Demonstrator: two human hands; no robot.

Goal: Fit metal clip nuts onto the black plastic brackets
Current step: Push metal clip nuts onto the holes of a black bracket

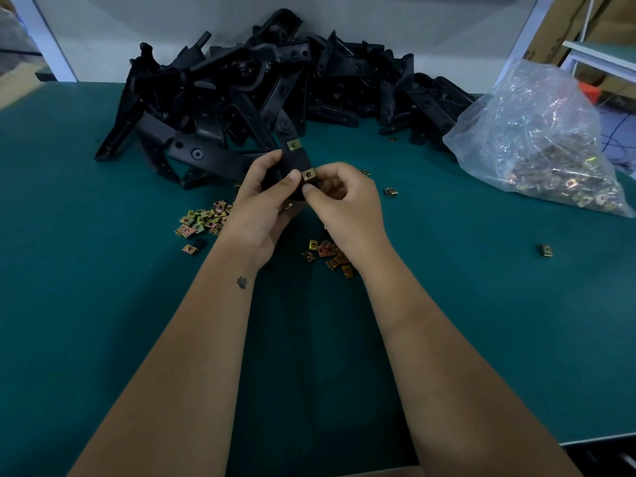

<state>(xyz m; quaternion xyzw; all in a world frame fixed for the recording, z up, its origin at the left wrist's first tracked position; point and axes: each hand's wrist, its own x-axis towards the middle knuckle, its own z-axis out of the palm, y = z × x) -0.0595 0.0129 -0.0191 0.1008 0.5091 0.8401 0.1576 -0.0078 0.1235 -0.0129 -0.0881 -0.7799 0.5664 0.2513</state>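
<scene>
Head view: just in front of the heaped black plastic brackets (261,91), the left hand (261,204) grips one black plastic bracket (295,163); the right hand (340,201) pinches a square brass-coloured metal clip nut (308,174) onto its near end.

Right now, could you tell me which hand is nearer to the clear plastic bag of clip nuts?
Right. The right hand lies between the bag and the left hand, which sits farther away.

Two bare forearms, no sleeves — a small dark tattoo (242,283) near the left wrist — ringless hands.
</scene>
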